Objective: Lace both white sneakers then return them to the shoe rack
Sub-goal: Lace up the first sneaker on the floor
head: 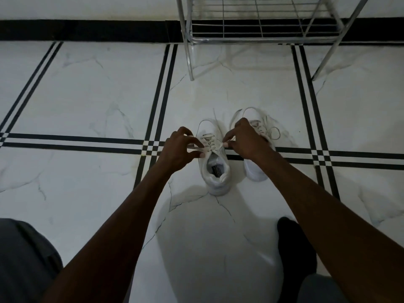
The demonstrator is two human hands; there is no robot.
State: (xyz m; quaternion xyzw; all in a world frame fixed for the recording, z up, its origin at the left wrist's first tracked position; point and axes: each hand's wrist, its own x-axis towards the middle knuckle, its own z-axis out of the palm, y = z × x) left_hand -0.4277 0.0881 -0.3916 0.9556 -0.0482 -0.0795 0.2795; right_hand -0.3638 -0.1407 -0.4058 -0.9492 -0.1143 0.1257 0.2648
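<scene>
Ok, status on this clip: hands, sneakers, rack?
Left hand and right hand each pinching a lace end on left sneaker. Right sneaker beside it on floor. Rack ahead, visible shelf bare.

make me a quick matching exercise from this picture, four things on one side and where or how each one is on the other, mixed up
Things:
1. left sneaker
2. right sneaker
3. shoe rack
4. left hand

States:
A. stands by the wall, lowest shelf bare
B. pinches a lace end
C. on the floor, partly hidden under the right hand
D. on the floor, its laces pulled by both hands

Pairs: 1-D, 2-C, 3-A, 4-B
</scene>
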